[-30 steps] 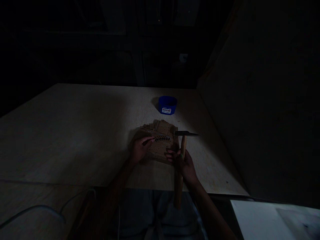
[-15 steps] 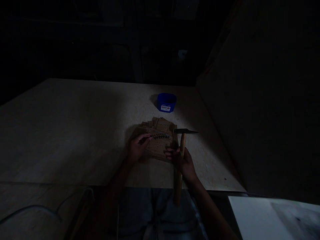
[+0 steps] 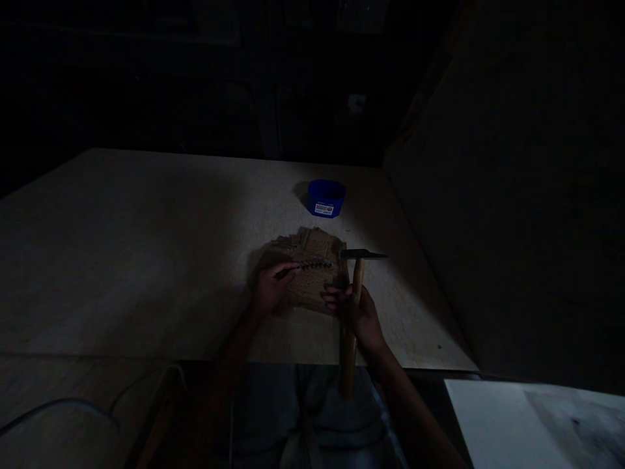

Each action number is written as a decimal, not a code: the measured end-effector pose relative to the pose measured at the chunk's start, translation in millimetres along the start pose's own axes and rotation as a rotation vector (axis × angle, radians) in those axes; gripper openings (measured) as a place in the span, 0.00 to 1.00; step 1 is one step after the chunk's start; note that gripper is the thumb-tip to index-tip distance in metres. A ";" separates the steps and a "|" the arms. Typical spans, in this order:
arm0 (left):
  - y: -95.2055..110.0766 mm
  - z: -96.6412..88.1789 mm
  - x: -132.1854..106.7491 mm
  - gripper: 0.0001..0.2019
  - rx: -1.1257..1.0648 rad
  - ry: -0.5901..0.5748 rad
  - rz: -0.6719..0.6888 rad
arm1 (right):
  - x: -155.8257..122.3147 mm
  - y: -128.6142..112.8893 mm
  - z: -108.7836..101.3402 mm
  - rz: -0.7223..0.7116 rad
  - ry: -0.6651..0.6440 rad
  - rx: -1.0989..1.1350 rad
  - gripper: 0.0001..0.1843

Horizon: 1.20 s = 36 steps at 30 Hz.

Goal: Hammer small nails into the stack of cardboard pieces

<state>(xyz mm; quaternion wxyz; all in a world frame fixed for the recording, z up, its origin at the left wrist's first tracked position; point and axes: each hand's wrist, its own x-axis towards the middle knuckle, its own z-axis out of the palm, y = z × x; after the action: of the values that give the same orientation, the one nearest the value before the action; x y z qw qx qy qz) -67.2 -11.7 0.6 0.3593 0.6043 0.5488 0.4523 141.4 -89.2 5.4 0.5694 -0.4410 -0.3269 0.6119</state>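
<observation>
My left hand (image 3: 271, 285) is closed in a pinch at the left end of a dark, notched strip (image 3: 317, 264); the dim light hides exactly what it is. The strip lies over a stack of worn brown cardboard (image 3: 307, 290) on the table. My right hand (image 3: 356, 312) holds a hammer (image 3: 358, 277) by its wooden handle, fingers partly curled around it. The hammer's thin dark head is up, over the right edge of the cardboard, and the handle's lower end hangs past the table's front edge.
Behind the cardboard stands a blue plastic tub (image 3: 326, 198) with a white label. A tall dark panel (image 3: 512, 195) rises along the table's right side. A cable (image 3: 63, 402) lies at lower left, and a white sheet (image 3: 493, 417) at lower right.
My left hand and the strip have shifted very slightly to the right. The hammer and my right hand stay almost where they were; the view has tilted a little.
</observation>
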 end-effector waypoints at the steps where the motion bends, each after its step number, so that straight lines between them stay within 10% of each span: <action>1: 0.4 0.4 0.1 0.09 -0.005 0.000 -0.007 | 0.0 -0.3 0.2 0.001 0.003 -0.002 0.17; 19: -2.5 4.7 -0.4 0.10 -0.034 -0.048 -0.022 | -1.1 -2.8 2.0 -0.001 0.004 0.002 0.18; 36: -9.2 10.7 1.6 0.18 -0.056 0.010 0.002 | -18.5 -103.7 36.3 0.136 -0.259 -0.722 0.21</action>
<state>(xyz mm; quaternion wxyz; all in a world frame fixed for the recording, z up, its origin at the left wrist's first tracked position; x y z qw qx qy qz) -60.2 -8.2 -11.3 0.3728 0.5924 0.5370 0.4709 150.0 -89.4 116.6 0.2896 -0.5529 -0.5604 0.5444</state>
